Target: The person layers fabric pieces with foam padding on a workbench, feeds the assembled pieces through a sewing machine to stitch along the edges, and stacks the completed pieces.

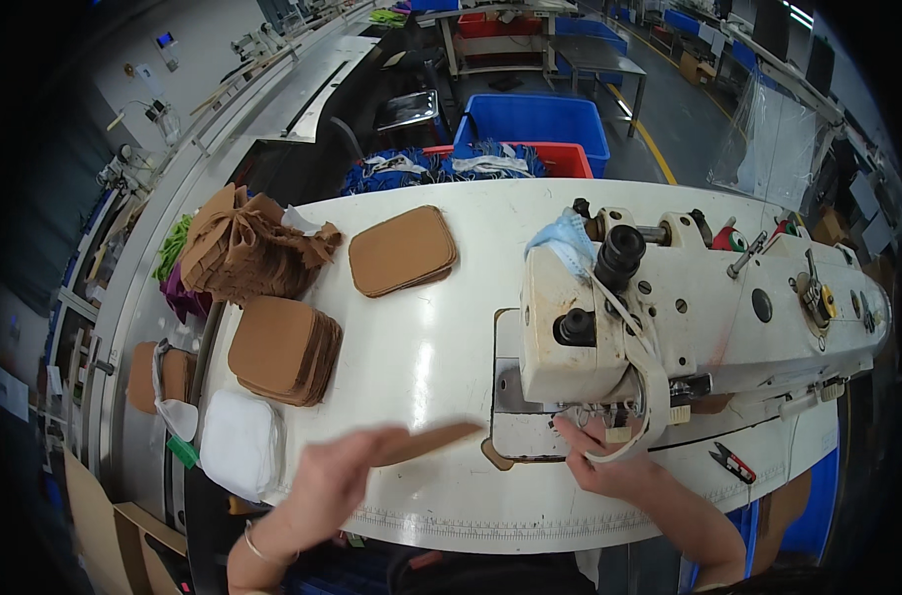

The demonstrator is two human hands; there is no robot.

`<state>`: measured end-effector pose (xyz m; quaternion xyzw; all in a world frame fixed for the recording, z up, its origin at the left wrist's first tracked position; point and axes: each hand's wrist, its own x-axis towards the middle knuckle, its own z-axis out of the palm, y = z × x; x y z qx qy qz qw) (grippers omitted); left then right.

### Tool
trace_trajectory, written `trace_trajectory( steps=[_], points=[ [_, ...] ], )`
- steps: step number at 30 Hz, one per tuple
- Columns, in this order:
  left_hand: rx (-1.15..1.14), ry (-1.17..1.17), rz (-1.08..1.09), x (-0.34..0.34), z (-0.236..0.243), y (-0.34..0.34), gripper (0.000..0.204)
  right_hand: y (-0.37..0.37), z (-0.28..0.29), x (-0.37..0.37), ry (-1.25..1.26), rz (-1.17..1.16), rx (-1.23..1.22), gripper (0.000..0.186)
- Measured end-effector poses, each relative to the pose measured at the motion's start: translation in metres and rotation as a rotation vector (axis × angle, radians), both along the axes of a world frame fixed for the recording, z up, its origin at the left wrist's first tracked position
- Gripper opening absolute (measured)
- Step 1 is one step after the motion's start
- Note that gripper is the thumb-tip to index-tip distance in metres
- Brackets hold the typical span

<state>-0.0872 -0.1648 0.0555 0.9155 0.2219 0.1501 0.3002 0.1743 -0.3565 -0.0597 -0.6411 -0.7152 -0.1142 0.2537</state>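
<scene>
My left hand (pixel 334 476) is closed on a brown fabric piece (pixel 429 442), which is tilted and seen nearly edge-on above the white table. At the needle area of a white sewing machine (pixel 560 367) is my right hand (pixel 609 466), its fingers bent. The machine's pale tube partly covers them, and whatever they hold is hidden. Left of the machine lie a small stack of rounded brown pieces (pixel 401 250) and a taller brown stack (pixel 277 347). A pile of white pads (pixel 240 443) sits nearer to me.
Bunched brown pieces (pixel 247 243) stand at the table's left edge. Thread snips (pixel 733 463) lie right of my right hand. A light blue cloth (pixel 562 243) rests on the machine head. Beyond the table are a blue bin (pixel 540 124) and a red bin (pixel 567 159).
</scene>
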Motion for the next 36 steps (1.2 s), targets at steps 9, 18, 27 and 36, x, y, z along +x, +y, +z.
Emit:
trace_trajectory(
  steps=[9, 18, 27, 36],
  points=[
    [0.617, -0.084, 0.102, 0.104, -0.079, 0.169, 0.039, -0.001, 0.002, -0.009, 0.041, 0.043, 0.015, 0.023],
    [0.293, 0.09, -0.169, 0.059, -0.068, 0.06, 0.058, -0.032, 0.054, 0.028, -0.101, -0.25, 0.089, 0.024],
    [0.183, 0.145, -0.28, 0.023, -0.086, -0.033, 0.063, -0.047, 0.052, 0.089, -0.485, -0.466, -0.335, 0.025],
    [0.086, 0.066, -0.191, 0.015, -0.083, -0.039, 0.053, -0.059, 0.047, 0.091, 0.933, -0.729, 0.101, 0.031]
  ],
)
